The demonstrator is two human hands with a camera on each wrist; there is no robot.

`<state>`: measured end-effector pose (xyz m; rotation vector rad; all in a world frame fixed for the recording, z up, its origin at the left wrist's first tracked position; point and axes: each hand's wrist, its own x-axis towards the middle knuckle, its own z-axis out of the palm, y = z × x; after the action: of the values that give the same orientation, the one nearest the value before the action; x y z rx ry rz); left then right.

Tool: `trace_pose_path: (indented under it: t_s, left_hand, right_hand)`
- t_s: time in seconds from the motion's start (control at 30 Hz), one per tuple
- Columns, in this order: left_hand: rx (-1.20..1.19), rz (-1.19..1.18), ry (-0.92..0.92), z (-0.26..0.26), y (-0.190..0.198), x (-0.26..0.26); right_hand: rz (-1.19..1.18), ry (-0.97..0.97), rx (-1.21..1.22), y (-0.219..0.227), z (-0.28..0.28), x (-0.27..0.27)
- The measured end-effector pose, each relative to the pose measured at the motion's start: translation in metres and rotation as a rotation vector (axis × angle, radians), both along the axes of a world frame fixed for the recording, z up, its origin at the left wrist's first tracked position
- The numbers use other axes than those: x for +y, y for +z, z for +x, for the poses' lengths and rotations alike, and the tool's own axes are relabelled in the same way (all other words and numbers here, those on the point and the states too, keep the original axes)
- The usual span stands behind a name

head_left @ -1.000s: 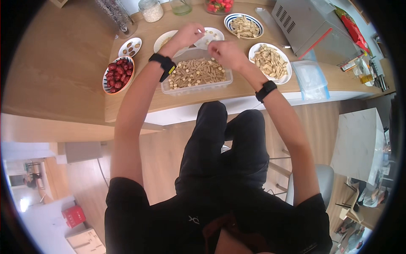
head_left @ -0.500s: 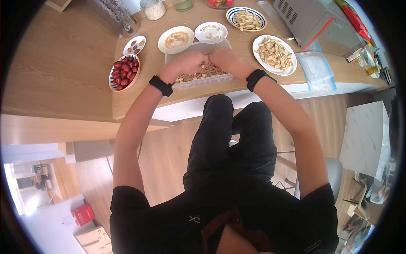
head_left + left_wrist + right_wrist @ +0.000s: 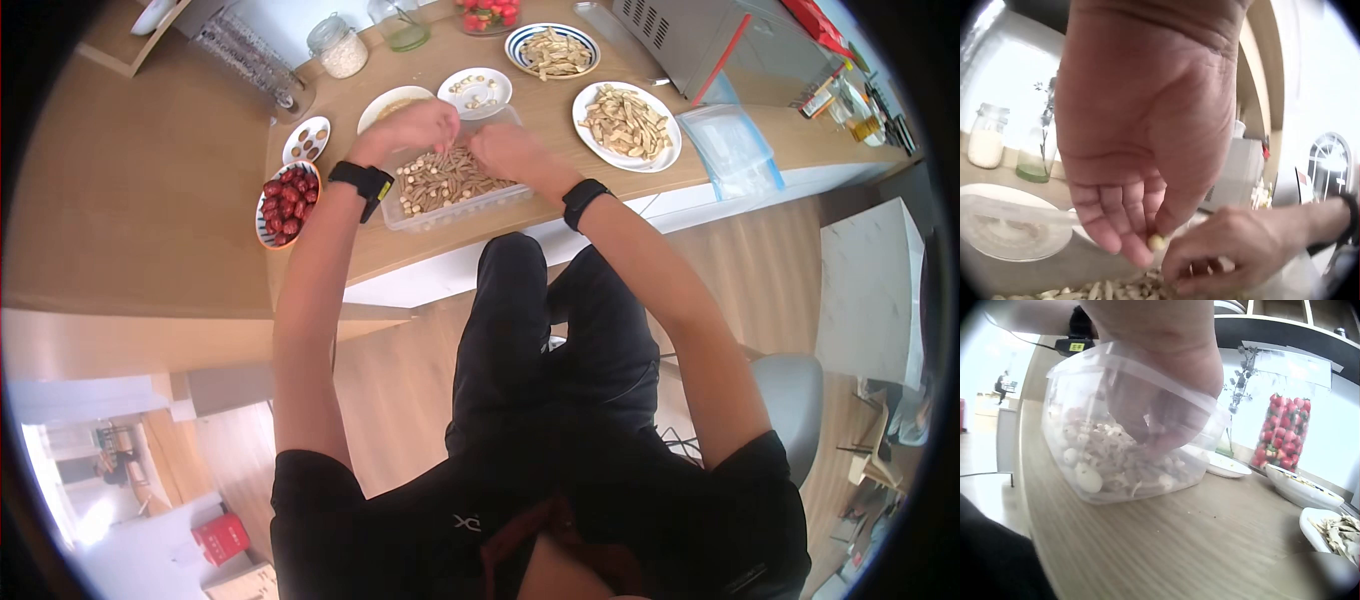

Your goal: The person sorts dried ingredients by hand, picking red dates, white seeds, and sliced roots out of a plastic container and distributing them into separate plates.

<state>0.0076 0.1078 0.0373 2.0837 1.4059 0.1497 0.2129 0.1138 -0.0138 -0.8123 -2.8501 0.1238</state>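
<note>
A clear plastic container holds brown stick-like pieces and pale round ones. Over its back left part, the left hand pinches a small pale yellow round piece between thumb and fingers, plain in the left wrist view. The right hand reaches into the container from the right with bent fingers. Through the clear wall in the right wrist view, the right hand has its fingertips down among the pieces; whether they grip any is hidden.
Behind the container are a white plate with a few pale pieces and a partly covered plate. Plates of pale slices lie right, with a plastic bag. Red dates and a small dish are left.
Both hands dipped into the container together, then moved apart; the left rose toward the back left with a round piece, while the right stays low. The head view has shifted somewhat.
</note>
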Motion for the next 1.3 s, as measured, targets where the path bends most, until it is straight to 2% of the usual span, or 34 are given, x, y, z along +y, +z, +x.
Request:
trace_pose_path:
  t_s: [0.03, 0.07, 0.13, 0.17, 0.23, 0.27, 0.33, 0.37, 0.43, 0.47, 0.53, 0.6, 0.63, 0.7, 0.73, 0.8, 0.83, 0.93, 1.0, 1.07, 1.13, 1.2, 1.23, 1.3]
  left_hand:
    - [-0.228, -0.187, 0.166, -0.002, 0.007, 0.008]
    - [-0.222, -0.188, 0.157, -0.001, 0.010, 0.014]
    - [-0.365, -0.116, 0.272, 0.001, 0.017, 0.029]
    - [-0.360, -0.116, 0.266, -0.002, 0.013, 0.041]
    - [-0.424, 0.018, 0.401, -0.001, 0.002, 0.057]
    - [-0.421, 0.018, 0.395, 0.000, -0.002, 0.060]
    - [-0.400, 0.067, 0.549, 0.003, -0.006, 0.063]
    - [-0.399, 0.067, 0.547, 0.004, -0.006, 0.062]
    - [-0.487, 0.193, 0.591, 0.004, -0.007, 0.054]
    - [-0.483, 0.190, 0.589, 0.004, -0.004, 0.044]
    - [-0.377, 0.210, 0.391, -0.002, 0.006, 0.020]
    - [-0.398, 0.210, 0.275, -0.010, -0.010, -0.006]
    - [-0.212, 0.256, 0.189, -0.006, -0.006, -0.025]
    - [0.088, 0.246, 0.088, 0.004, -0.006, -0.062]
    - [0.198, 0.188, 0.072, 0.006, -0.011, -0.074]
    - [0.129, 0.226, 0.088, 0.001, -0.036, -0.086]
    - [0.060, 0.272, 0.085, 0.000, -0.042, -0.088]
    - [0.093, 0.248, 0.137, 0.003, -0.042, -0.088]
    - [0.090, 0.273, 0.140, 0.005, -0.043, -0.090]
    - [0.086, 0.290, 0.151, 0.006, -0.046, -0.093]
    - [0.101, 0.276, 0.241, 0.007, -0.047, -0.094]
    - [0.095, 0.261, 0.246, 0.010, -0.045, -0.095]
    - [0.099, 0.263, 0.243, 0.011, -0.043, -0.094]
    - [0.105, 0.291, 0.231, 0.011, -0.043, -0.095]
  right_hand:
    - [-0.003, -0.013, 0.005, 0.004, 0.002, -0.003]
    - [0.009, 0.014, -0.022, 0.009, 0.005, -0.005]
    - [0.024, 0.034, -0.044, 0.015, 0.005, -0.005]
    - [0.015, 0.018, -0.057, 0.013, 0.004, -0.005]
    - [0.004, -0.004, -0.068, 0.012, 0.003, -0.004]
    - [-0.004, 0.002, -0.074, 0.012, 0.003, -0.004]
    - [-0.014, 0.006, -0.081, 0.011, 0.003, -0.003]
    - [-0.011, 0.007, -0.077, 0.009, 0.002, -0.003]
    - [-0.011, 0.004, -0.070, 0.009, 0.002, -0.002]
    - [-0.022, 0.007, -0.053, 0.010, 0.003, -0.004]
    - [-0.030, 0.014, -0.032, 0.010, 0.002, -0.005]
    - [-0.191, 0.033, 0.172, 0.004, -0.003, 0.004]
    - [-0.185, 0.041, 0.177, 0.001, -0.006, 0.011]
    - [-0.314, 0.095, 0.723, -0.001, -0.013, 0.033]
    - [-0.313, 0.027, 0.755, 0.009, -0.012, 0.044]
    - [-0.339, -0.150, 0.715, 0.029, -0.013, 0.065]
    - [-0.341, -0.145, 0.716, 0.029, -0.014, 0.079]
    - [-0.317, -0.183, 0.638, 0.022, -0.014, 0.114]
    - [-0.313, -0.291, 0.452, 0.017, -0.018, 0.126]
    - [-0.246, -0.327, 0.393, 0.004, -0.022, 0.139]
    - [-0.189, -0.361, 0.322, -0.010, -0.023, 0.132]
    - [-0.123, -0.308, 0.456, -0.001, -0.013, 0.109]
    - [-0.122, -0.301, 0.447, 0.005, -0.010, 0.099]
    - [-0.164, -0.236, 0.602, 0.014, -0.009, 0.074]
